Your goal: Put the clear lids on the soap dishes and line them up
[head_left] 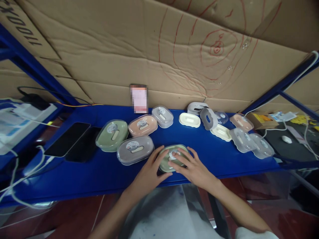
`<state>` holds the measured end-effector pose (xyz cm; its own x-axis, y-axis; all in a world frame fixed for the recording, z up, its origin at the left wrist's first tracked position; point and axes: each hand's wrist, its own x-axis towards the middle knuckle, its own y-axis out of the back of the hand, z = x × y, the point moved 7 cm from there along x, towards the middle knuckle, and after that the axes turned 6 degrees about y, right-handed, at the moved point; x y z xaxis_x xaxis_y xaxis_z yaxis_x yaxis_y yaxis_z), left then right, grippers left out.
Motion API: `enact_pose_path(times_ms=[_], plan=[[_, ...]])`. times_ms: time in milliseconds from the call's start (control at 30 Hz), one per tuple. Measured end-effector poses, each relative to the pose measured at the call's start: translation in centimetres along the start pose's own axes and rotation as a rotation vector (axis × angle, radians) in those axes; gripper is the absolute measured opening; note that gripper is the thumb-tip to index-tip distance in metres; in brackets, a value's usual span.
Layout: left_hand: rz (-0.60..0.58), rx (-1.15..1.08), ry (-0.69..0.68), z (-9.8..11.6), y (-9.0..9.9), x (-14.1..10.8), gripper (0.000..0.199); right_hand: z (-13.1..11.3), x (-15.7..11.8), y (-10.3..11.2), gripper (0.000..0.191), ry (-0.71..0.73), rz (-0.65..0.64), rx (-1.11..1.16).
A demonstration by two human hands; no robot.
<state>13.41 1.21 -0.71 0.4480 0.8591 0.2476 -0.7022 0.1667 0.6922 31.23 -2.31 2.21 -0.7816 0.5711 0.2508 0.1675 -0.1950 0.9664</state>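
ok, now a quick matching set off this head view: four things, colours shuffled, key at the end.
Things
1. Box between the left hand and right hand
2. Lidded box just left of that one
3. Smooth oval tray beyond the hands
4. Rings drawn on the cardboard

Colours
A. Cream
B. Red
C. Grey
D. Green

Pairs: 1-D, 2-C, 3-A, 4-B

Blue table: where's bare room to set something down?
Bare table shows between the handled green box and oval cream tray, and between the right hand and clear lids. It's crowded around the left peach box and second cream tray.
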Motion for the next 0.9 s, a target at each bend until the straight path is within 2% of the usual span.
enact_pose_path(times_ms=[167,233,333,400,500,567,633,700,733,800,900], plan=[[-0.009,0.022,0.008,0.1,-0.2,-0.1,0.083,0.0,-0.6,-0.9,0.054,0.002,0.018,-0.011],[0.025,0.066,-0.01,0.6,0.0,-0.1,0.08,0.8,-0.3,-0.8,0.057,-0.02,0.028,-0.014],[0.109,0.158,-0.098,1.8,0.7,-0.3,0.066,2.9,1.1,-0.7,0.072,-0.079,-0.004,-0.072],[0.138,0.203,-0.153,2.3,0.9,-0.4,0.054,5.5,2.0,-0.1,0.078,-0.179,0.019,-0.137],[0.12,0.239,-0.194,2.5,0.7,-0.4,0.042,11.1,1.8,1.6,0.066,-0.441,0.175,-0.218],[0.098,0.25,-0.218,2.5,0.5,-0.4,0.038,15.7,0.0,2.7,0.06,-0.651,0.3,-0.244],[0.079,0.262,-0.235,2.5,0.2,-0.3,0.036,19.9,-2.6,3.3,0.069,-0.847,0.389,-0.183],[0.066,0.272,-0.243,2.5,0.1,-0.3,0.034,22.6,-4.7,3.2,0.072,-0.953,0.416,-0.062],[0.061,0.274,-0.243,2.5,0.0,-0.3,0.034,23.1,-5.5,3.1,0.069,-0.961,0.411,-0.007],[0.057,0.276,-0.243,2.5,0.0,-0.4,0.038,22.0,-6.5,3.0,0.056,-0.924,0.392,0.046],[0.051,0.282,-0.251,2.7,0.1,-0.6,0.049,16.5,-7.3,2.8,0.042,-0.784,0.345,0.051]])
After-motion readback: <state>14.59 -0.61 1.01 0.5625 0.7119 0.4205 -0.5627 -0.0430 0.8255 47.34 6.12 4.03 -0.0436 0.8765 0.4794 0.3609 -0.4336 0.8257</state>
